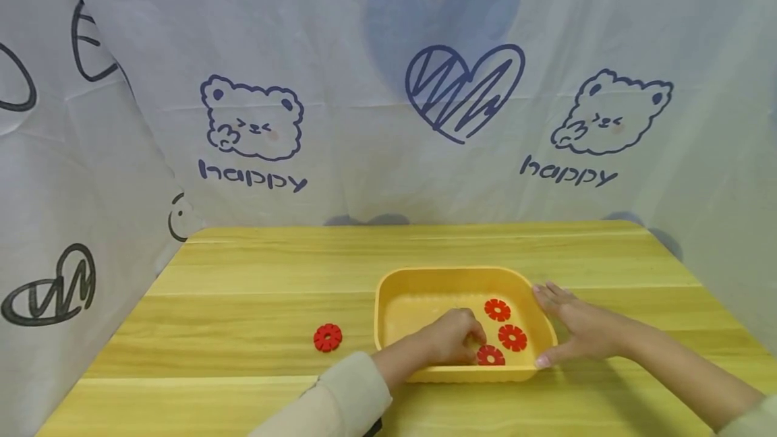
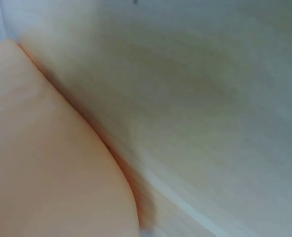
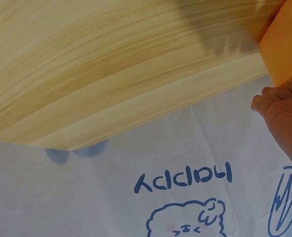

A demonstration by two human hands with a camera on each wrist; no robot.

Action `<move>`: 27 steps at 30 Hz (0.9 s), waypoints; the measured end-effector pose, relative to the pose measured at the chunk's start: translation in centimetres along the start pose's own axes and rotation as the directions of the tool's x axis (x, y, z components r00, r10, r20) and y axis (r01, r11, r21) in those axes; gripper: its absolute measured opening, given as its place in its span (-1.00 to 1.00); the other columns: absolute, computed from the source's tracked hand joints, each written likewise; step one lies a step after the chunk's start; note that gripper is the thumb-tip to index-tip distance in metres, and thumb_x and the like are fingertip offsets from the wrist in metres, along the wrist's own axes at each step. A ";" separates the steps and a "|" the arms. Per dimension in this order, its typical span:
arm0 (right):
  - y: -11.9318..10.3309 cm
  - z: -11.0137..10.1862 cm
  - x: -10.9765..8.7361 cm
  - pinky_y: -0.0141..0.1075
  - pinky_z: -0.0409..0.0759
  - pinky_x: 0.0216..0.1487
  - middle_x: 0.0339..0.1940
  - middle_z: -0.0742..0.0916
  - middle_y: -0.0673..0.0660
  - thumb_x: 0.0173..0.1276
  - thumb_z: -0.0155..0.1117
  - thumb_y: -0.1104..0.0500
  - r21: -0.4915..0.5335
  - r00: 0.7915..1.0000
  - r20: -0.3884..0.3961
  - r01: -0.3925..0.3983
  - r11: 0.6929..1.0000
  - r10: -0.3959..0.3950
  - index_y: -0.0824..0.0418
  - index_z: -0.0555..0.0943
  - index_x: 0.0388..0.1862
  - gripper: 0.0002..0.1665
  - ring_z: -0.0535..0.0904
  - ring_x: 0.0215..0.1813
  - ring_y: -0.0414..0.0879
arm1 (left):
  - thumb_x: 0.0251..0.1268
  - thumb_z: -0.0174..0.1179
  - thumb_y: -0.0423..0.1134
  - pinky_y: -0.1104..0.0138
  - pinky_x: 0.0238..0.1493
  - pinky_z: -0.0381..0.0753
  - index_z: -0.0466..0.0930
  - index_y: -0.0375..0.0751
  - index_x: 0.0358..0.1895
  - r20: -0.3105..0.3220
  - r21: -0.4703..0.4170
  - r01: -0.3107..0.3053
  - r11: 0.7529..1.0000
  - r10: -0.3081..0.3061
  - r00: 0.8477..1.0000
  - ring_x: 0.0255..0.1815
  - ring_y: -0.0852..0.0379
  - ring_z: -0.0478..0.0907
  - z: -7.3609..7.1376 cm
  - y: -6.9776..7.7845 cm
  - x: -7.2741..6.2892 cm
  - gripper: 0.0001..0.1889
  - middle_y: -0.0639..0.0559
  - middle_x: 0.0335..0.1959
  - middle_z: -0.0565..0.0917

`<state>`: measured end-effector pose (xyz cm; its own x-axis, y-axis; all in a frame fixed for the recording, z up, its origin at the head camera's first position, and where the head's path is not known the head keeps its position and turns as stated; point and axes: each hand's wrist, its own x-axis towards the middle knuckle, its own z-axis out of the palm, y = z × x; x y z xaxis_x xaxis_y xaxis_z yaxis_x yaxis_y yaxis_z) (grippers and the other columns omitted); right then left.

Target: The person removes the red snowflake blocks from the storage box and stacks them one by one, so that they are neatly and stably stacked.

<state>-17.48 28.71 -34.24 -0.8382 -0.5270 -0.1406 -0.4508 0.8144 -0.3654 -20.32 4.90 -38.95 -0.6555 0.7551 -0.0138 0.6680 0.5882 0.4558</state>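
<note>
My left hand (image 1: 452,339) reaches over the near wall into a yellow plastic tray (image 1: 449,374), its fingers bent downward. Its fingertips are at a red notched disc (image 1: 490,355) near the front wall; whether they pinch it is hidden. Two more red notched discs, an upper one (image 1: 498,310) and a middle one (image 1: 512,338), lie flat on the tray's floor. At the tray's right end my right hand (image 1: 573,326) rests with fingers extended and thumb spread, touching the rim. The right wrist view shows its fingers (image 3: 279,94) against the tray's orange-looking outer wall (image 3: 286,47).
Another red notched disc (image 1: 328,338) lies on the wood-grain table (image 1: 243,288), left of the tray. A white cloth (image 1: 358,154) with printed bears and hearts hangs behind the table. A smooth peach-orange surface (image 2: 52,148) fills the left wrist view's left side, too blurred to identify.
</note>
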 end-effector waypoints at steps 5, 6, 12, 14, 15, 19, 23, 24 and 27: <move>0.0 0.1 0.0 0.34 0.00 0.29 0.36 0.10 0.59 -0.06 0.37 -0.32 0.004 1.000 -0.001 0.003 1.000 -0.003 0.61 0.04 0.34 0.34 -0.09 0.36 0.55 | -0.01 0.37 -0.33 0.68 -0.35 0.34 0.70 -0.21 -0.23 0.008 0.028 -0.009 1.000 0.009 1.000 -0.37 0.37 0.36 0.1 0.0 0.1 -0.79 0.07 -0.31 0.63; 0.1 0.1 0.0 0.34 0.00 0.29 0.36 0.11 0.59 -0.06 0.37 -0.31 0.006 1.000 -0.002 0.004 1.000 -0.004 0.62 0.04 0.34 0.34 -0.09 0.36 0.55 | -0.01 0.36 -0.32 0.68 -0.35 0.34 0.70 -0.20 -0.23 0.010 0.039 -0.016 0.999 0.015 1.000 -0.38 0.38 0.35 0.1 0.0 0.1 -0.79 0.08 -0.33 0.63; 0.2 0.1 -0.1 0.35 0.00 0.28 0.36 0.11 0.60 -0.07 0.38 -0.30 0.013 1.000 -0.004 0.003 1.000 -0.003 0.62 0.04 0.34 0.34 -0.09 0.36 0.56 | 0.01 0.36 -0.31 0.69 -0.35 0.32 0.70 -0.17 -0.27 0.012 0.078 -0.031 0.996 0.030 0.999 -0.41 0.40 0.30 0.4 0.1 0.2 -0.83 0.12 -0.39 0.59; 0.2 0.1 -0.1 0.35 0.00 0.28 0.36 0.11 0.59 -0.07 0.38 -0.30 0.013 1.000 -0.001 0.002 1.000 -0.002 0.62 0.04 0.34 0.34 -0.08 0.36 0.56 | 0.02 0.35 -0.30 0.69 -0.36 0.32 0.70 -0.17 -0.27 0.011 0.083 -0.030 0.996 0.029 1.000 -0.41 0.40 0.30 0.5 0.2 0.2 -0.84 0.12 -0.39 0.59; 0.2 0.2 -0.1 0.35 0.01 0.28 0.36 0.11 0.59 -0.07 0.38 -0.30 0.012 1.000 0.000 0.001 1.000 -0.001 0.61 0.04 0.34 0.34 -0.08 0.36 0.56 | 0.02 0.35 -0.30 0.69 -0.36 0.32 0.70 -0.16 -0.27 0.010 0.086 -0.032 0.996 0.031 0.999 -0.41 0.40 0.30 0.6 0.2 0.2 -0.84 0.13 -0.39 0.60; 0.2 0.2 0.0 0.35 0.01 0.27 0.36 0.11 0.60 -0.07 0.38 -0.29 0.014 1.000 0.000 0.001 1.000 0.000 0.62 0.04 0.34 0.34 -0.08 0.36 0.56 | 0.04 0.34 -0.29 0.70 -0.35 0.33 0.70 -0.16 -0.28 0.011 0.100 -0.045 0.994 0.044 0.999 -0.40 0.40 0.33 0.6 0.3 0.3 -0.86 0.13 -0.37 0.61; 0.3 0.2 0.0 0.36 0.00 0.27 0.36 0.11 0.60 -0.07 0.39 -0.29 0.013 1.000 -0.006 0.002 1.000 -0.002 0.62 0.04 0.34 0.34 -0.08 0.36 0.56 | 0.07 0.33 -0.26 0.69 -0.33 0.34 0.70 -0.16 -0.28 0.021 0.133 -0.062 0.989 0.060 0.998 -0.38 0.39 0.37 0.5 0.3 0.4 -0.87 0.13 -0.34 0.64; 0.3 0.2 0.0 0.36 0.00 0.27 0.36 0.11 0.60 -0.07 0.39 -0.29 0.013 1.000 -0.007 0.002 1.000 -0.002 0.62 0.04 0.34 0.34 -0.08 0.36 0.56 | 0.07 0.33 -0.25 0.69 -0.33 0.34 0.70 -0.15 -0.28 0.024 0.146 -0.067 0.987 0.064 0.998 -0.38 0.39 0.38 0.5 0.3 0.5 -0.87 0.14 -0.34 0.65; 0.2 0.2 0.1 0.36 0.01 0.27 0.36 0.11 0.60 -0.07 0.39 -0.30 0.009 1.000 -0.010 0.005 1.000 -0.005 0.61 0.04 0.34 0.34 -0.08 0.36 0.56 | 0.09 0.33 -0.21 0.69 -0.30 0.35 0.71 -0.14 -0.28 0.029 0.180 -0.080 0.980 0.076 0.997 -0.36 0.39 0.42 0.4 0.3 0.5 -0.86 0.14 -0.33 0.67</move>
<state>-17.58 28.83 -34.51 -0.8390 -0.5285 -0.1292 -0.4523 0.8095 -0.3743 -20.27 5.61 -39.20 -0.5920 0.8059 -0.0053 0.7709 0.5682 0.2877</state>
